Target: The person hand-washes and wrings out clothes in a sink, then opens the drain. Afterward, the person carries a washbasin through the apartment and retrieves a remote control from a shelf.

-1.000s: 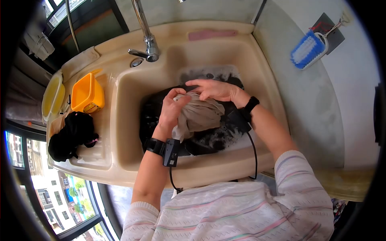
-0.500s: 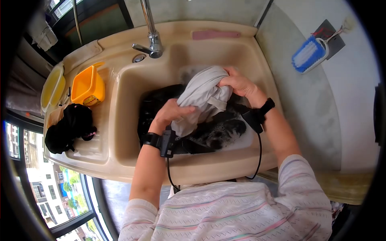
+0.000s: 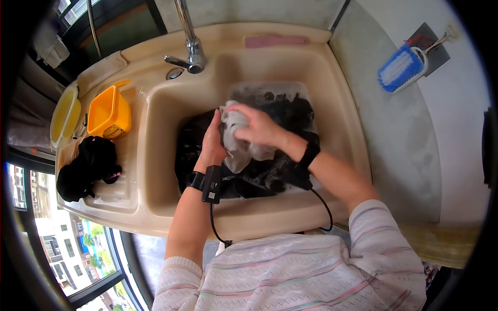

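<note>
A wet light-grey garment point(image 3: 236, 154) is bunched between my two hands above the sink basin point(image 3: 168, 111). My right hand point(image 3: 258, 127) is closed over its top and right side, fingers curled into the fabric. Against its left side lies my left hand point(image 3: 211, 142), holding it with the fingers pointing up and partly hidden behind the cloth. Dark clothes point(image 3: 295, 116) soak beneath in soapy water, inside what looks like a clear tub point(image 3: 280, 87) at the back. What kind of garment the grey one is I cannot make out.
A chrome faucet point(image 3: 193, 52) rises behind the basin. On the left drainboard are a yellow-orange container point(image 3: 110, 111), a pale yellow basin point(image 3: 66, 116) and a black cloth bundle point(image 3: 88, 168). A pink strip point(image 3: 275, 41) lies on the back ledge. A blue brush point(image 3: 399, 70) hangs on the right wall.
My right hand has swung left and down, close to my left hand. The grey garment has gone from stretched out to bunched up, uncovering dark clothes and suds on the right.
</note>
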`<action>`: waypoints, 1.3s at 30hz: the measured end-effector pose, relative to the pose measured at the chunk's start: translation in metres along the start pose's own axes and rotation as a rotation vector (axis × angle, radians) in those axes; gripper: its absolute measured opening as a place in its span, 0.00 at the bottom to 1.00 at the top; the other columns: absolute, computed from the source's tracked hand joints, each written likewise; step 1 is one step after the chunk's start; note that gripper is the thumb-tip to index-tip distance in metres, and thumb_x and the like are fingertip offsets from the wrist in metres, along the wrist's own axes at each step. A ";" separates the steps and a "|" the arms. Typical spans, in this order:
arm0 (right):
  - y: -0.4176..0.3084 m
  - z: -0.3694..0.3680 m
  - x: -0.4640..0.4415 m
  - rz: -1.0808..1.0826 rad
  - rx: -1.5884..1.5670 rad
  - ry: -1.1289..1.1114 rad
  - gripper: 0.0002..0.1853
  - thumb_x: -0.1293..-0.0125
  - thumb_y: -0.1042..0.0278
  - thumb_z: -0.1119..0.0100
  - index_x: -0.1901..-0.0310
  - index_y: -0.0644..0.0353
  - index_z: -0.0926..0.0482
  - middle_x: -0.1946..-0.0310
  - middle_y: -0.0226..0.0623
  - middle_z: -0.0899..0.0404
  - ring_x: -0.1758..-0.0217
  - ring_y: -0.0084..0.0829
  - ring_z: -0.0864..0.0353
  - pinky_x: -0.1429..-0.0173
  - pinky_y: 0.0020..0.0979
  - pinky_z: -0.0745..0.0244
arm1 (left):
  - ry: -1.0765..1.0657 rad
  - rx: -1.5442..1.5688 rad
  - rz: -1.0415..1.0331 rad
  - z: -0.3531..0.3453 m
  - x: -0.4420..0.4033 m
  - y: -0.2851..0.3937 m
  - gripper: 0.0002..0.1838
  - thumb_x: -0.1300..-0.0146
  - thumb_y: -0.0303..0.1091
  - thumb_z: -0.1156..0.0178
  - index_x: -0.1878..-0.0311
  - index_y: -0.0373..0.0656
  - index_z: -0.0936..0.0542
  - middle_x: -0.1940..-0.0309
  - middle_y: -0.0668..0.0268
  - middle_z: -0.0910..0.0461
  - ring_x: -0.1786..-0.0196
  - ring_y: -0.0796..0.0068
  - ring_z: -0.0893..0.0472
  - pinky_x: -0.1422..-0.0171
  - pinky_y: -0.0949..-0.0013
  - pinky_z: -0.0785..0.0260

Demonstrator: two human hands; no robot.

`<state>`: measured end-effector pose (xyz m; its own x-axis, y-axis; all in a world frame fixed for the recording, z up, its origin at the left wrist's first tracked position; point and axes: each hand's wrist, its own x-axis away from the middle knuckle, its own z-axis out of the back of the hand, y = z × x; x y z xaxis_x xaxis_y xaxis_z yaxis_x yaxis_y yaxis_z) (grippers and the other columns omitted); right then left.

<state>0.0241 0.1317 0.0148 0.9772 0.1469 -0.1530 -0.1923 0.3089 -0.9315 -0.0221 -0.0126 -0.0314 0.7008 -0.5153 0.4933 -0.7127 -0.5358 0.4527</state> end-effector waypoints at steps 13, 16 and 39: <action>0.034 -0.028 -0.003 -0.189 0.428 0.315 0.14 0.47 0.61 0.44 0.68 0.65 0.30 0.74 0.54 0.25 0.66 0.57 0.26 0.63 0.48 0.31 | 0.133 -0.205 -0.215 0.011 -0.013 -0.020 0.11 0.40 0.37 0.48 0.67 0.38 0.24 0.69 0.66 0.24 0.65 0.73 0.25 0.62 0.71 0.33; 0.028 -0.028 0.008 -0.089 0.362 0.247 0.16 0.47 0.59 0.44 0.64 0.62 0.30 0.73 0.54 0.24 0.65 0.56 0.25 0.62 0.47 0.30 | 0.055 -0.426 -0.347 0.004 0.000 -0.010 0.12 0.42 0.36 0.45 0.63 0.35 0.23 0.69 0.64 0.23 0.65 0.74 0.24 0.61 0.71 0.32; 0.165 0.040 0.014 -0.527 0.631 -0.340 0.25 0.45 0.55 0.42 0.48 0.59 0.28 0.59 0.45 0.22 0.51 0.43 0.24 0.48 0.36 0.30 | -0.140 -1.657 0.217 0.061 -0.082 -0.026 0.37 0.55 0.52 0.35 0.40 0.48 0.31 0.47 0.63 0.28 0.46 0.71 0.29 0.44 0.67 0.35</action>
<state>0.0025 0.2228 -0.1282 0.8927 0.0795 0.4435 0.1628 0.8608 -0.4822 -0.0589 0.0030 -0.1287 0.5241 -0.5805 0.6231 0.0129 0.7370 0.6758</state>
